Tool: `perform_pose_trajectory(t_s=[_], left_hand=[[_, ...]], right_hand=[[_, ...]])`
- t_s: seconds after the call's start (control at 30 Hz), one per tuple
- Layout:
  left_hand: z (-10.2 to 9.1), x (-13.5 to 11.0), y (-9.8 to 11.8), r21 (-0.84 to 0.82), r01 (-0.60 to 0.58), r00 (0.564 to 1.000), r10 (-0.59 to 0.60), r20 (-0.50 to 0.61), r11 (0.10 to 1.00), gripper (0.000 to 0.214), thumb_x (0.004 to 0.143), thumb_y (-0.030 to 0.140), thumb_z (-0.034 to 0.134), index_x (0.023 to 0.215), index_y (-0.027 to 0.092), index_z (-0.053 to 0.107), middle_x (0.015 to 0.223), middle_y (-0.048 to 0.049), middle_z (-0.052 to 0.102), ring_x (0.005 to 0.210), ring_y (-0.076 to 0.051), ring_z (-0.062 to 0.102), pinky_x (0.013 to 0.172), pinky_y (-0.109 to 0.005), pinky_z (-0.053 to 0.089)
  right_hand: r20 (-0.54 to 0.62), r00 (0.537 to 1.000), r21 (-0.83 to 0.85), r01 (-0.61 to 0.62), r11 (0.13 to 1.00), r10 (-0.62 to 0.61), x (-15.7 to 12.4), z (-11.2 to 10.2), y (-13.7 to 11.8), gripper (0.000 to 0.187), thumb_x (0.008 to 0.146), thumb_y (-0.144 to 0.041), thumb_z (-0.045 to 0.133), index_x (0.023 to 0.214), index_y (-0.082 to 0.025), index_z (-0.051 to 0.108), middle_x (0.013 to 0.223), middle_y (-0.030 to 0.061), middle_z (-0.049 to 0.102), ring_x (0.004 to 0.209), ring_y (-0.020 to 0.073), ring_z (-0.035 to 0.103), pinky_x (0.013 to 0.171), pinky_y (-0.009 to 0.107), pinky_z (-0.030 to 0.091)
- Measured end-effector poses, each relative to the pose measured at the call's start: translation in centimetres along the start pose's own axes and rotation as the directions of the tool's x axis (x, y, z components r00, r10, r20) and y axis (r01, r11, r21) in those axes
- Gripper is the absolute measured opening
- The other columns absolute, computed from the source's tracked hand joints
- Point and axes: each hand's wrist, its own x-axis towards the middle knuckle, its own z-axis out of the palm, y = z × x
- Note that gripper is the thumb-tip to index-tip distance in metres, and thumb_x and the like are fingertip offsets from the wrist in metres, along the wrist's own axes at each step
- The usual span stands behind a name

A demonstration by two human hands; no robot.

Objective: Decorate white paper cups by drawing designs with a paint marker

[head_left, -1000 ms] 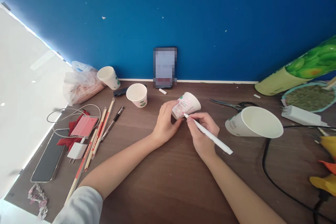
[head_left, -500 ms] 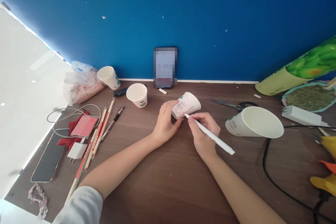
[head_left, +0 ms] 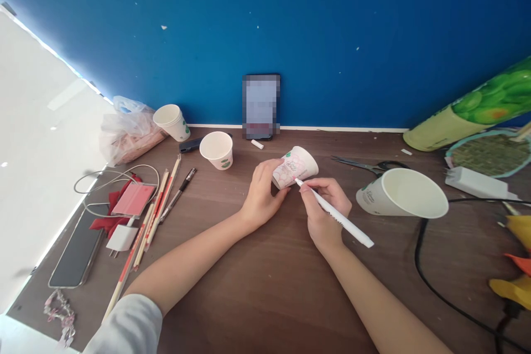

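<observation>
A white paper cup [head_left: 305, 163] with pink drawn lines and a green leaf print lies tilted on its side, its mouth toward the right. My left hand [head_left: 263, 196] is closed around its base end, thumb in front and fingers behind. A white marker pen [head_left: 342, 218] is pinched in my right hand [head_left: 326, 213], its tip at the cup's drawn side. Behind the cup, a small white pen cap [head_left: 257, 144] lies on the table. Another paper cup [head_left: 216, 150] stands to the left, and a larger paper cup [head_left: 400, 193] is on the right.
Scissors [head_left: 369, 166] lie behind the large cup. A phone [head_left: 261, 106] leans against the blue wall. Stacked cups [head_left: 172, 123], chopsticks [head_left: 155, 210], a black pen [head_left: 178, 194] and another phone [head_left: 78, 246] are at left. A black cable [head_left: 423, 265] runs along the right.
My right hand and the marker have shifted slightly to the right along the cup. The cup has turned a little in my left hand, showing more pink lines.
</observation>
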Motion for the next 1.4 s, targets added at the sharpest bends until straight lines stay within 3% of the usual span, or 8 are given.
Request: perform_pose_trajectory(t_s=[1.03, 1.27, 1.4], left_hand=[[0.04, 0.04, -0.12, -0.016, 0.012, 1.000, -0.012, 0.018, 1.000, 0.051, 0.081, 0.017, 0.061, 0.127, 0.025, 0.042, 0.121, -0.0096, 0.056, 0.116, -0.025, 0.055, 0.097, -0.042, 0.046], [0.42, -0.53, 0.06, 0.003, 0.064, 0.998, -0.064, 0.013, 0.998, 0.051, 0.083, 0.031, 0.063, 0.130, 0.021, 0.045, 0.133, -0.0156, 0.046, 0.126, -0.028, 0.049, 0.104, -0.046, 0.044], [0.34, -0.39, 0.11, -0.001, 0.056, 0.998, -0.056, 0.042, 0.998, 0.049, 0.086, 0.031, 0.060, 0.130, 0.021, 0.043, 0.129, -0.0146, 0.054, 0.125, -0.027, 0.052, 0.103, -0.046, 0.045]], right_hand=[[-0.008, 1.000, -0.021, 0.006, 1.000, -0.006, 0.03, 0.00, 0.25, 0.005, 0.074, -0.022, 0.063, 0.071, -0.021, 0.061, 0.068, -0.0008, 0.063, 0.064, 0.0158, 0.060, 0.060, 0.030, 0.049], [-0.051, 0.999, 0.001, 0.004, 1.000, -0.004, -0.08, -0.13, 0.42, 0.005, 0.075, -0.024, 0.064, 0.073, -0.020, 0.061, 0.070, -0.0003, 0.065, 0.064, 0.0155, 0.061, 0.060, 0.029, 0.049], [-0.057, 0.998, 0.009, 0.007, 1.000, -0.006, -0.13, -0.20, 0.57, 0.005, 0.075, -0.023, 0.065, 0.073, -0.021, 0.061, 0.070, -0.0009, 0.065, 0.064, 0.0155, 0.061, 0.060, 0.030, 0.049]])
